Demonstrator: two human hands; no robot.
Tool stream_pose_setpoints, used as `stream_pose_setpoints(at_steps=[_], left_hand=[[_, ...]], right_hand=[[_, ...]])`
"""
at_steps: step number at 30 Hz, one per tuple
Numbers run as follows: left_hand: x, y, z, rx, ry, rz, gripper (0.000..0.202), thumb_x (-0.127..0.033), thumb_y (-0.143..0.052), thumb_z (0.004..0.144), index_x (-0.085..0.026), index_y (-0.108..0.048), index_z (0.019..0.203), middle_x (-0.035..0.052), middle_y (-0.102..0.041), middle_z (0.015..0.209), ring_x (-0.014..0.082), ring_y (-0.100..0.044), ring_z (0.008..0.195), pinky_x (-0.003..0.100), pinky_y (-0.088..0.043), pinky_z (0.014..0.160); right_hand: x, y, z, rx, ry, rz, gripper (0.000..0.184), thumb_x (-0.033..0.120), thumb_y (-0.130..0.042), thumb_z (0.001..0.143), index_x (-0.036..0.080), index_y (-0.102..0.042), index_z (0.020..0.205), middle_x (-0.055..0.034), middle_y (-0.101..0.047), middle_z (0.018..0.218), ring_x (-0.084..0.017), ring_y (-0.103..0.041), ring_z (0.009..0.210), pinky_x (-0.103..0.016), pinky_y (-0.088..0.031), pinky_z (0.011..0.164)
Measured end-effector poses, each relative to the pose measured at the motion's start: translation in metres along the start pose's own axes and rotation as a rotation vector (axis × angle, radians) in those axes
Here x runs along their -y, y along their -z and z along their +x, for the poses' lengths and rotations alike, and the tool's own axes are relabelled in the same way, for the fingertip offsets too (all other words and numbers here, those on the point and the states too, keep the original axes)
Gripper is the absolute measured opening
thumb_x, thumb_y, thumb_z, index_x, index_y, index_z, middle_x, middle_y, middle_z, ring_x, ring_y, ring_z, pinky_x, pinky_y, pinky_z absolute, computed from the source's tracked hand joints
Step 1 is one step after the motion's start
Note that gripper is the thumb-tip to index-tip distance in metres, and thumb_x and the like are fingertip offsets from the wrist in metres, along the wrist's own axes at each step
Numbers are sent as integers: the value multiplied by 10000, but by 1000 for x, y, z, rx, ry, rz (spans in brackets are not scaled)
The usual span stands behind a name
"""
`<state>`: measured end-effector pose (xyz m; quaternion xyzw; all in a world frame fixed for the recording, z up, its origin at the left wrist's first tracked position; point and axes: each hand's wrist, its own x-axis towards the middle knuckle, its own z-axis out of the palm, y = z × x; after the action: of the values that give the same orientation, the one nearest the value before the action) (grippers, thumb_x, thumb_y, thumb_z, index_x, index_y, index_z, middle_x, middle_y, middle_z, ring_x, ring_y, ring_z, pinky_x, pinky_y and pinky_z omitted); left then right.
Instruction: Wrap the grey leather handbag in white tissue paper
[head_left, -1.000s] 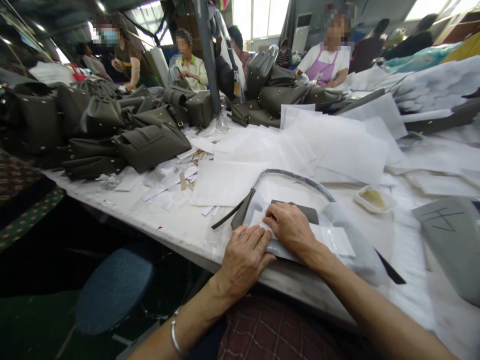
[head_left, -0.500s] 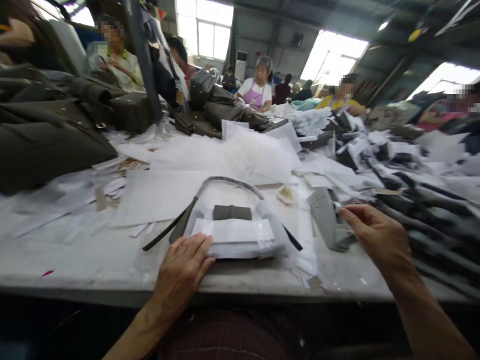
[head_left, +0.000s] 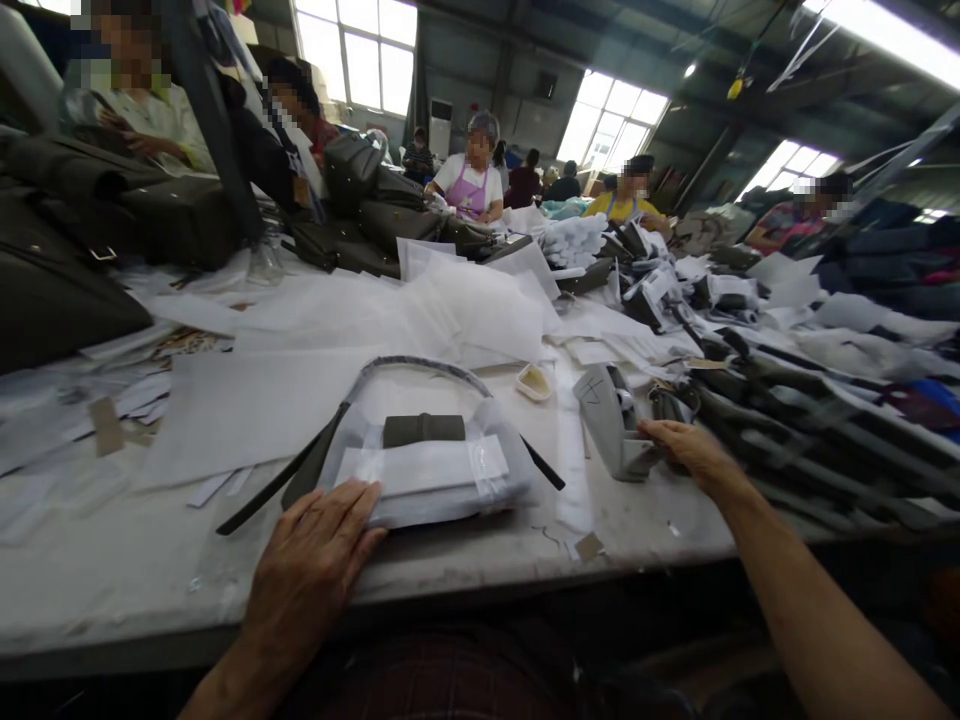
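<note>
A handbag [head_left: 424,430] with a dark olive patch and a curved, wrapped handle lies in front of me, covered in pale wrapping. Across its lower front runs a white strip [head_left: 420,465] with shiny clear tape on it. My left hand [head_left: 319,545] rests flat on the bag's lower left corner, fingers stretched out. To the right stands a grey tape dispenser [head_left: 604,425]. At its right side my right hand [head_left: 686,445] has thumb and fingers pressed together; what they pinch, if anything, is hidden.
White sheets [head_left: 480,310] spread behind the bag. Beside the dispenser sits a small dish [head_left: 534,382] with something yellowish. Dark straps and bag parts [head_left: 825,430] pile up at the right; finished-looking dark bags [head_left: 60,270] heap at the left. Several people work across the table.
The view has turned right, so the table things appear further left. My right hand has shifted lower against the dispenser's side. My left hand stays on the bag.
</note>
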<state>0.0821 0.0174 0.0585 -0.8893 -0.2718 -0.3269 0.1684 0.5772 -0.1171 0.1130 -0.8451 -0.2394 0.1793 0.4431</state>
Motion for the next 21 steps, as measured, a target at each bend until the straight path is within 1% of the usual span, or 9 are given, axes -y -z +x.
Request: stream_pose_setpoints(at_steps=[3, 6, 8, 10, 12, 15, 18, 21], left_hand=[[-1, 0, 0, 7, 5, 2, 298, -275, -450, 1008, -151, -612, 1225, 101, -711, 1142, 261, -674, 1006, 427, -427, 946], [-1, 0, 0, 8, 9, -2, 301, -280, -453, 1008, -148, -613, 1226, 102, -711, 1139, 259, -675, 1003, 426, -426, 949], [-2, 0, 0, 7, 13, -8, 303, -281, -455, 1008, -151, -611, 1233, 101, -710, 1145, 259, -674, 1010, 425, -423, 956], [-2, 0, 0, 9, 17, -9, 305, -278, -465, 1006, -151, -604, 1245, 102, -707, 1157, 259, -671, 1017, 427, -420, 963], [-1, 0, 0, 15, 22, -11, 311, -278, -473, 1003, -145, -598, 1255, 108, -703, 1168, 263, -669, 1021, 433, -420, 964], [-1, -1, -1, 25, 24, -28, 315, -282, -477, 1002, -140, -598, 1256, 114, -699, 1177, 270, -667, 1028, 440, -422, 963], [-1, -1, -2, 31, 50, -62, 302, -271, -486, 998, -150, -603, 1249, 106, -700, 1176, 270, -664, 1046, 438, -416, 967], [-5, 0, -3, 37, 123, -115, 283, -247, -486, 998, -164, -603, 1242, 94, -702, 1170, 254, -656, 1076, 425, -403, 990]], right_hand=[[9, -3, 3, -56, 20, 86, 334, 462, -766, 510, 150, -703, 614, -74, -676, 632, -150, -544, 549, -275, -411, 500], [11, 6, -6, -175, 55, 183, 296, 437, -769, 514, 188, -676, 643, -32, -641, 620, -161, -563, 582, -286, -460, 542], [4, 15, -18, -262, 66, 230, 263, 422, -767, 538, 220, -672, 676, -15, -632, 638, -155, -566, 603, -281, -476, 565], [-9, 20, -30, -312, 51, 255, 241, 415, -762, 537, 232, -661, 657, -19, -620, 629, -148, -553, 587, -280, -470, 547], [-27, 18, -39, -324, 8, 259, 255, 415, -756, 484, 219, -636, 593, -24, -586, 575, -147, -525, 531, -295, -450, 497], [-47, 7, -42, -331, -65, 240, 292, 433, -734, 423, 198, -626, 560, -23, -560, 534, -158, -512, 485, -321, -447, 460], [-51, 2, -39, -331, -83, 189, 327, 464, -740, 410, 204, -651, 588, -42, -601, 579, -187, -562, 527, -352, -488, 503], [-45, 12, -38, -277, -52, 104, 354, 510, -788, 398, 228, -664, 570, -93, -639, 614, -217, -592, 549, -391, -497, 537]])
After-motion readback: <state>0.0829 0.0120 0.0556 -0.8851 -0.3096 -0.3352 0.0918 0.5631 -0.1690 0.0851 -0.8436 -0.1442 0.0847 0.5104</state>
